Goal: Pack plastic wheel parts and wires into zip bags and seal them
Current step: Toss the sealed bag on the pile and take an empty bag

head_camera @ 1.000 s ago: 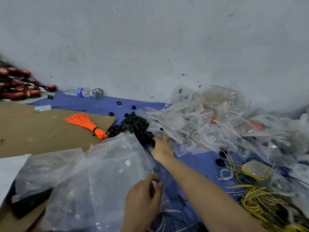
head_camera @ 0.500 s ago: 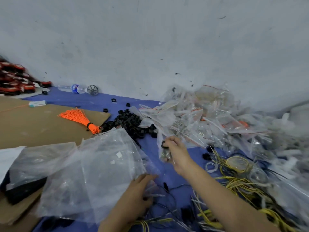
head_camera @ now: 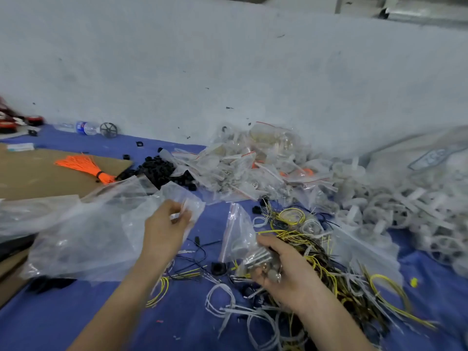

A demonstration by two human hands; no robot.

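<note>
Blue cloth (head_camera: 76,320) — your work surface, laden across its far and right sides. Heap of filled zip bags (head_camera: 253,168) against the wall, many with red strips: judged the share already packed. Loose clear wheel parts (head_camera: 405,211) at the right, a large unbagged pile. Wire tangle (head_camera: 316,262), yellow, black and white, beneath and beyond your right hand (head_camera: 283,272); plenty left. Slack clear bags (head_camera: 88,229) at the left, seemingly empty. Small zip bag (head_camera: 238,231), red-edged, rising from your right hand, whose fingers curl round its lower end and some silvery pieces — whether it is sealed, you cannot tell. Your left hand (head_camera: 164,229) pinches a clear bag's edge between thumb and fingertips. Task judged well begun, far from finished.
</note>
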